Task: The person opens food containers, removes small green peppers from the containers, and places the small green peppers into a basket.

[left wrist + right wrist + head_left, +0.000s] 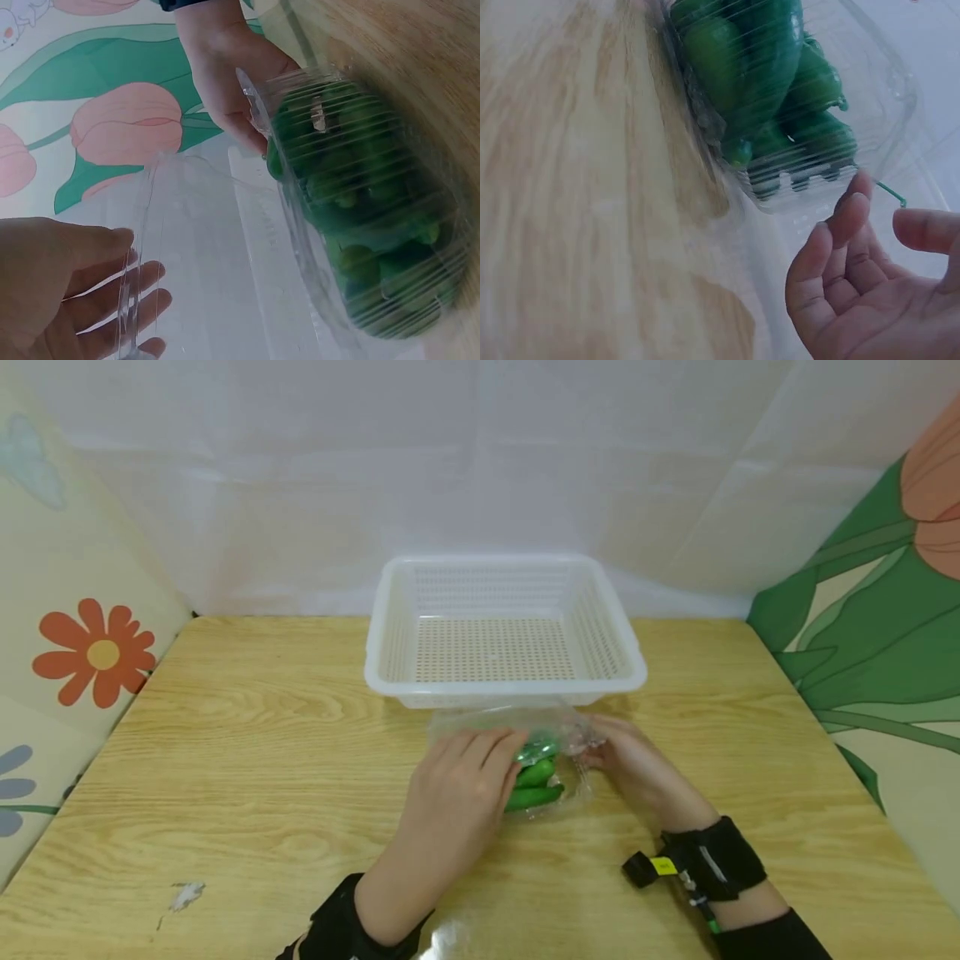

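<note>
A clear plastic clamshell box (450, 225) full of green peppers (531, 797) sits on the table in front of me, its lid (202, 255) swung up. My left hand (465, 781) pinches the lid's edge between thumb and fingers in the left wrist view. At the box's right end is my right hand (633, 768), with its fingertips (861, 182) right at the ribbed wall. Its fingers are loosely bent and the thumb stands apart from them. A thin green pepper stem (891, 193) sticks out of the box by that thumb.
A white perforated plastic basket (506, 687) stands just behind the box, and only its own slotted floor shows inside. A white cloth (480, 460) hangs behind the wooden table (247, 760). Flower-printed panels (900, 635) border both sides. A scuffed patch (186, 895) marks the table's left front.
</note>
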Demonstrator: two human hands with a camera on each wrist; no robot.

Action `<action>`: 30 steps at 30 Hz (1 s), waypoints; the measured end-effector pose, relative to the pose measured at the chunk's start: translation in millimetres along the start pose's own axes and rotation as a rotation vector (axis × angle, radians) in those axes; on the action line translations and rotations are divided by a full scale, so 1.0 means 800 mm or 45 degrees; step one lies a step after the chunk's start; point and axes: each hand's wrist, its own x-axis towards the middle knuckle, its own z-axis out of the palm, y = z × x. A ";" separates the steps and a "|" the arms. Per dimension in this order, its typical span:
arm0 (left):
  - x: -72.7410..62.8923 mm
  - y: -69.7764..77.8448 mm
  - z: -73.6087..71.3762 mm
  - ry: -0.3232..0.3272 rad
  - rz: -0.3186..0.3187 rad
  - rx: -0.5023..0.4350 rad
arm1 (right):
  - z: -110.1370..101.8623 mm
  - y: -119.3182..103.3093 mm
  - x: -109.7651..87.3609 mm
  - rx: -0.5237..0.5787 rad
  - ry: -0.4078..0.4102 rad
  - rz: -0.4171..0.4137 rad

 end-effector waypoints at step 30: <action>0.002 -0.032 -0.032 -0.061 -0.068 0.037 | -0.025 -0.033 -0.029 -0.941 -0.667 0.029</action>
